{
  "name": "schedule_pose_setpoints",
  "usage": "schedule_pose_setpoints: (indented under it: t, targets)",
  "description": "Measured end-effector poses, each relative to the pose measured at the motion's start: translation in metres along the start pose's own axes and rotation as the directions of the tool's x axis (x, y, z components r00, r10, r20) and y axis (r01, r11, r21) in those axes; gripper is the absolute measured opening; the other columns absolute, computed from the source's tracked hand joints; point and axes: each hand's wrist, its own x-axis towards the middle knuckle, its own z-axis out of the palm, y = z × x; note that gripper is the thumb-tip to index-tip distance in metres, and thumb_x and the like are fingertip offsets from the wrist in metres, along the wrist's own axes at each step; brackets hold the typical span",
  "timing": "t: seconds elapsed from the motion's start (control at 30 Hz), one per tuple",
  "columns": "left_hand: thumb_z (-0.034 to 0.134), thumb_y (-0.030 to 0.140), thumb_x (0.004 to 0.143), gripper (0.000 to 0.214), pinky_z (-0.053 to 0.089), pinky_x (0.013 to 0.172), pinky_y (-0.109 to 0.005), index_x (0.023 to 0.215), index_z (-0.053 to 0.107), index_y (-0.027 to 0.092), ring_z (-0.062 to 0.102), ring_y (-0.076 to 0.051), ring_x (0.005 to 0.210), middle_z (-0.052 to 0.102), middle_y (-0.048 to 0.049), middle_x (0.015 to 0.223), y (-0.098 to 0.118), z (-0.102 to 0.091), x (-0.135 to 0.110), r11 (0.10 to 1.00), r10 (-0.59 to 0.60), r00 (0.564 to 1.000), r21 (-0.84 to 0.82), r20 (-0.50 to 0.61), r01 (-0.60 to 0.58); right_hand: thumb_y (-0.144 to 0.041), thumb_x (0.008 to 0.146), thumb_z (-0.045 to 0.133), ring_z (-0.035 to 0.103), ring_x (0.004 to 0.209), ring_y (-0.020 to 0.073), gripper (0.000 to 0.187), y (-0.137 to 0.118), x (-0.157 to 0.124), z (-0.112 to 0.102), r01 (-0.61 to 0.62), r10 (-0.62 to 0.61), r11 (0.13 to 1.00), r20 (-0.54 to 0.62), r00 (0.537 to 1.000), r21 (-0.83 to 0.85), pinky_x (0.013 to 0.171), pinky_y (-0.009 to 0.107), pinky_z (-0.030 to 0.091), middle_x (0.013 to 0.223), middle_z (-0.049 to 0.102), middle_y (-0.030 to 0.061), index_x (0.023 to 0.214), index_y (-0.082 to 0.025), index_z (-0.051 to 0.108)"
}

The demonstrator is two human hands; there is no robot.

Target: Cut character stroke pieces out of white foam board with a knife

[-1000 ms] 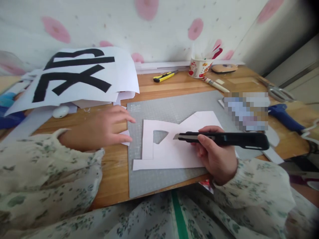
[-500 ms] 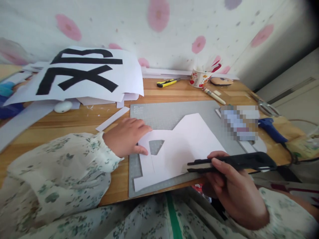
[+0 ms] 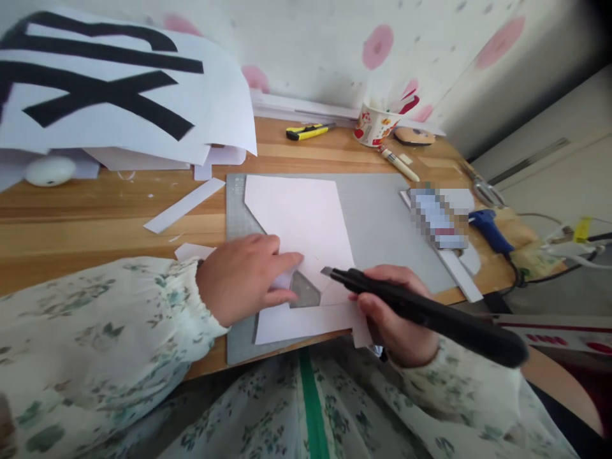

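While white paper (image 3: 301,217) sits under the half-spread left hand (image 3: 241,278), the right hand (image 3: 400,322) grips a black utility knife (image 3: 459,322).

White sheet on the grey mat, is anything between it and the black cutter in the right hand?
Nothing visible stands between the white sheet and the blade of the black cutter. The left hand is over the sheet, to the blade's left.
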Motion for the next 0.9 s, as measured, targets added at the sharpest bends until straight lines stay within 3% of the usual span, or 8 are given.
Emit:
schedule_pose_setpoints:
  t: [0.1,0.2,0.33,0.5,0.63,0.77,0.9]
  targets:
    - [0.068,0.052,0.076,0.046,0.038,0.1,-0.05,0.114,0.066,0.025,0.05,-0.035,0.116,0.056,-0.0122,0.124,-0.004,0.005,0.003,0.995,0.098,0.989,-0.009,-0.107,-0.1,-0.023,0.07,0.08,0.068,0.073,0.0196,0.027,-0.002,-0.001,-0.004,0.12,-0.112,0.976,0.054,0.992,-0.18,0.065,0.032,0.056,0.084,0.073,0.0005,0.095,-0.029,0.069]
    - [0.062,0.047,0.081,0.051,0.02,0.116,-0.054,0.127,0.057,0.024,0.031,-0.035,0.139,0.041,-0.0111,0.15,-0.006,0.012,0.005,0.991,0.126,0.987,-0.034,-0.103,-0.13,-0.023,0.076,0.074,0.069,0.073,0.019,0.024,-0.01,0.009,-0.011,0.183,-0.144,0.959,0.186,0.972,-0.216,0.064,0.03,0.056,0.085,0.074,0.0003,0.098,-0.031,0.071]
    - [0.052,0.042,0.088,0.057,0.014,0.117,-0.057,0.143,0.043,0.03,0.016,-0.033,0.147,0.026,-0.0077,0.159,-0.004,0.018,0.004,0.991,0.123,0.992,-0.044,-0.042,-0.124,-0.022,0.079,0.07,0.071,0.073,0.0199,0.031,-0.021,0.018,-0.018,0.258,-0.163,0.926,0.326,0.931,-0.275,0.065,0.03,0.056,0.087,0.075,0.0002,0.107,-0.035,0.071]
    - [0.052,0.045,0.089,0.06,0.01,0.118,-0.054,0.146,0.038,0.032,0.011,-0.032,0.149,0.021,-0.0056,0.161,-0.005,0.019,0.004,0.989,0.134,0.99,-0.051,-0.034,-0.136,-0.016,0.076,0.069,0.064,0.054,0.0168,0.044,-0.03,0.018,-0.014,0.352,-0.225,0.903,0.426,0.876,-0.248,0.049,0.026,0.05,0.072,0.072,-0.0009,0.115,-0.038,0.068]
    - [0.051,0.051,0.089,0.062,0.013,0.117,-0.055,0.146,0.038,0.031,0.014,-0.033,0.148,0.024,-0.0075,0.16,-0.01,0.019,0.005,0.985,0.169,0.985,-0.019,-0.032,-0.17,-0.017,0.075,0.069,0.064,0.054,0.0172,0.037,-0.035,0.021,-0.009,0.374,-0.216,0.877,0.448,0.868,-0.302,0.05,0.027,0.051,0.069,0.07,0.0002,0.108,-0.033,0.07]
    - [0.049,0.052,0.091,0.061,0.018,0.117,-0.055,0.147,0.036,0.031,0.015,-0.033,0.148,0.023,-0.0072,0.16,-0.012,0.02,0.005,0.979,0.204,0.977,0.042,-0.063,-0.201,-0.016,0.078,0.062,0.064,0.053,0.0167,0.032,-0.035,0.027,-0.009,0.522,-0.304,0.804,0.557,0.773,-0.286,0.046,0.025,0.051,0.068,0.068,0.0022,0.108,-0.025,0.065]
    - [0.05,0.055,0.09,0.064,0.02,0.115,-0.057,0.147,0.035,0.031,0.015,-0.034,0.148,0.021,-0.0079,0.161,-0.013,0.02,0.005,0.975,0.214,0.976,0.066,-0.049,-0.21,-0.015,0.079,0.061,0.067,0.061,0.0171,0.03,-0.033,0.029,-0.011,0.572,-0.33,0.764,0.583,0.742,-0.297,0.052,0.025,0.055,0.078,0.07,0.0054,0.107,-0.024,0.062]
